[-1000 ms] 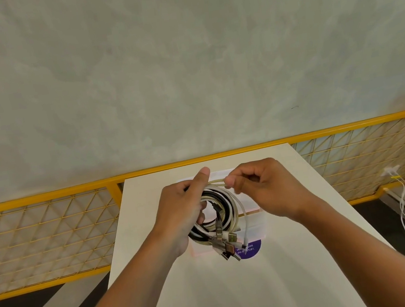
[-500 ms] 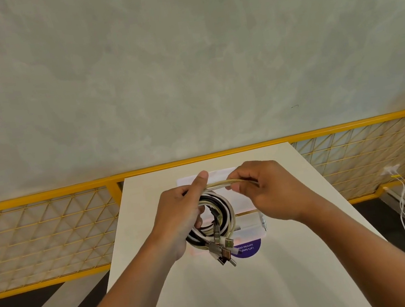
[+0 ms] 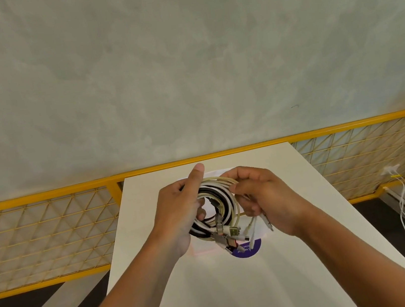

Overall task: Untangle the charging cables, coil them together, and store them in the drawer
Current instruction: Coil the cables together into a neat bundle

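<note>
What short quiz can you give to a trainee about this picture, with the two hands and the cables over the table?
1. True or false: the coil of cables lies flat on the table, and no hand touches it.
2. Of the left hand and the right hand, which holds the coil? A: the left alone. B: the right alone. C: both.
3. What colour is the railing behind the table?
Key: 1 false, the hands hold it. 2 C. 3 yellow.
</note>
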Tool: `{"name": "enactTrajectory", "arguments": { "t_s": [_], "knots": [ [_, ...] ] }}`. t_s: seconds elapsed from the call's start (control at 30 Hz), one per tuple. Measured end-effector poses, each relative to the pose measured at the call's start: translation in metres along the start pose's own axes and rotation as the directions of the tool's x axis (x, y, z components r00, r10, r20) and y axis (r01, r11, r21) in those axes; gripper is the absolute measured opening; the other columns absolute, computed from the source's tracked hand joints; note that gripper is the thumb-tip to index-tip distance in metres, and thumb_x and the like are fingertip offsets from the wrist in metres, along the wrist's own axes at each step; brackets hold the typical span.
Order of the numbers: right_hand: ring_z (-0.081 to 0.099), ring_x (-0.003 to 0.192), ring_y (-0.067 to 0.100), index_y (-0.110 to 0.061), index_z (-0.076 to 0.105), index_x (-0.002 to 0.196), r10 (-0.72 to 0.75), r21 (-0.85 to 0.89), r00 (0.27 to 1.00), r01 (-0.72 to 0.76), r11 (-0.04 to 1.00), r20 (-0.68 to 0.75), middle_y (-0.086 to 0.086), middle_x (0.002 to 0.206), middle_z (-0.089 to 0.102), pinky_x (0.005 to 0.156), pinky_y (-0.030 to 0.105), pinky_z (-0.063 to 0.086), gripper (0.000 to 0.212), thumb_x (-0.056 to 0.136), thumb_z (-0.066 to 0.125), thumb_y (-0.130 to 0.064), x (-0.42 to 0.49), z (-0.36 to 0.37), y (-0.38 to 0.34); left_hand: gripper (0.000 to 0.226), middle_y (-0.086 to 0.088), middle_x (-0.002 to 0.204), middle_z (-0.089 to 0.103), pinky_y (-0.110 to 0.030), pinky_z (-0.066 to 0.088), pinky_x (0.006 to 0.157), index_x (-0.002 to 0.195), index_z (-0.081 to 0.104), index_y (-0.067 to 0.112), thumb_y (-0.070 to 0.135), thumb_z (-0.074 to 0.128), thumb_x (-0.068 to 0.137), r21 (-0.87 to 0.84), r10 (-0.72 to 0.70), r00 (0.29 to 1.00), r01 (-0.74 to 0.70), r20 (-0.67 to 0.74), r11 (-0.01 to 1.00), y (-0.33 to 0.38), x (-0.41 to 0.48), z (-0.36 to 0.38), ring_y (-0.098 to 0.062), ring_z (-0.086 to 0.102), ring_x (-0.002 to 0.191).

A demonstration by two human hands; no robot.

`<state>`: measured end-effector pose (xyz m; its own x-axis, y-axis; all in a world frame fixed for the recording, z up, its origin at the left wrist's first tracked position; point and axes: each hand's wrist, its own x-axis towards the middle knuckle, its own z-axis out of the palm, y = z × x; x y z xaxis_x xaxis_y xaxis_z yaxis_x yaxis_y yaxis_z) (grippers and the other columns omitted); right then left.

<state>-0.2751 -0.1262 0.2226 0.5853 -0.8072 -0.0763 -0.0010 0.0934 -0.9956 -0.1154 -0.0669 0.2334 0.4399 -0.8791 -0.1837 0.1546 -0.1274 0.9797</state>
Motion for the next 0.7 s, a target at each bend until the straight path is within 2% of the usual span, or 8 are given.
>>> {"name": "enactTrajectory", "arguments": {
  "t_s": [0.07,0.13,0.2,0.27,0.4,0.57,0.63,0.7],
  "knots": [
    [0.032,0.042,0.01,-0.006,0.071,0.108,-0.007,0.071,0.999,0.004,0.997,0.048,0.009,0.06,0.05,0.046,0.023,0.028,0.023,0.091,0.059,-0.017,-0.002,0.004,-0.002,0.05,-0.003,0.057,0.036,-0.033,0.033,0.053,0.049,0.054,0.021,0.048,0.069,0.088,-0.023,0.006,1.0,-0.006,0.002,1.0,-0.001,-0.001,0.001,-0.014,0.036,0.05],
    [0.047,0.05,0.012,-0.013,0.074,0.109,-0.044,-0.022,0.999,0.045,0.999,0.028,0.011,0.073,0.065,0.049,0.023,0.035,0.024,0.09,0.071,-0.028,-0.005,0.012,-0.004,0.045,-0.003,0.057,0.048,-0.032,0.036,0.052,0.057,0.063,0.017,0.048,0.067,0.089,-0.031,0.033,0.999,-0.033,0.0,0.999,-0.001,-0.002,0.002,-0.015,0.041,0.053],
    [0.067,0.069,0.019,-0.016,0.075,0.107,-0.074,-0.071,0.997,0.072,0.995,-0.024,0.007,0.088,0.075,0.059,0.026,0.05,0.026,0.084,0.08,-0.025,-0.007,0.019,-0.006,0.045,-0.007,0.063,0.058,-0.034,0.041,0.056,0.065,0.069,0.015,0.052,0.064,0.09,-0.01,0.062,0.998,-0.062,0.002,0.998,-0.003,-0.002,0.003,-0.018,0.045,0.057],
    [0.075,0.086,0.027,-0.015,0.075,0.108,-0.075,-0.038,0.996,0.073,0.997,-0.038,0.007,0.095,0.078,0.076,0.037,0.062,0.029,0.08,0.082,-0.016,-0.007,0.021,-0.008,0.048,-0.009,0.064,0.059,-0.036,0.043,0.06,0.072,0.07,0.012,0.056,0.062,0.089,0.017,0.058,0.998,-0.058,0.005,0.998,-0.005,-0.002,0.001,-0.021,0.046,0.059],
    [0.075,0.087,0.026,-0.015,0.075,0.105,-0.059,-0.157,0.998,0.055,0.986,-0.022,0.005,0.093,0.078,0.083,0.039,0.062,0.025,0.082,0.081,-0.01,-0.007,0.018,-0.011,0.063,-0.001,0.052,0.052,-0.031,0.046,0.063,0.083,0.068,0.002,0.063,0.053,0.09,0.155,0.046,0.995,-0.059,0.086,0.986,-0.004,0.0,-0.004,-0.018,0.049,0.056],
    [0.073,0.091,0.03,-0.015,0.075,0.104,-0.049,-0.25,0.998,0.055,0.967,0.028,0.007,0.093,0.077,0.087,0.044,0.061,0.026,0.08,0.077,-0.005,-0.002,0.011,-0.013,0.068,-0.002,0.058,0.062,-0.046,0.054,0.09,0.083,0.065,0.007,0.073,0.051,0.081,0.314,-0.004,0.961,-0.087,0.278,0.945,0.007,0.005,-0.012,-0.017,0.059,0.059],
    [0.073,0.09,0.027,-0.015,0.075,0.103,-0.063,-0.284,0.997,0.072,0.956,0.038,0.006,0.092,0.077,0.086,0.041,0.059,0.027,0.08,0.077,-0.004,0.0,0.011,-0.014,0.073,0.001,0.058,0.063,-0.044,0.054,0.09,0.091,0.062,0.006,0.077,0.056,0.072,0.356,-0.024,0.951,-0.092,0.307,0.93,0.011,0.007,-0.012,-0.016,0.06,0.058],
    [0.072,0.085,0.02,-0.017,0.075,0.102,-0.078,-0.307,0.996,0.086,0.948,0.037,0.002,0.091,0.076,0.08,0.036,0.059,0.027,0.079,0.078,-0.004,0.002,0.012,-0.016,0.081,0.007,0.053,0.059,-0.038,0.055,0.083,0.096,0.06,0.002,0.077,0.06,0.065,0.389,-0.014,0.953,-0.11,0.303,0.915,0.013,0.007,-0.009,-0.013,0.057,0.053]
  ]
}}
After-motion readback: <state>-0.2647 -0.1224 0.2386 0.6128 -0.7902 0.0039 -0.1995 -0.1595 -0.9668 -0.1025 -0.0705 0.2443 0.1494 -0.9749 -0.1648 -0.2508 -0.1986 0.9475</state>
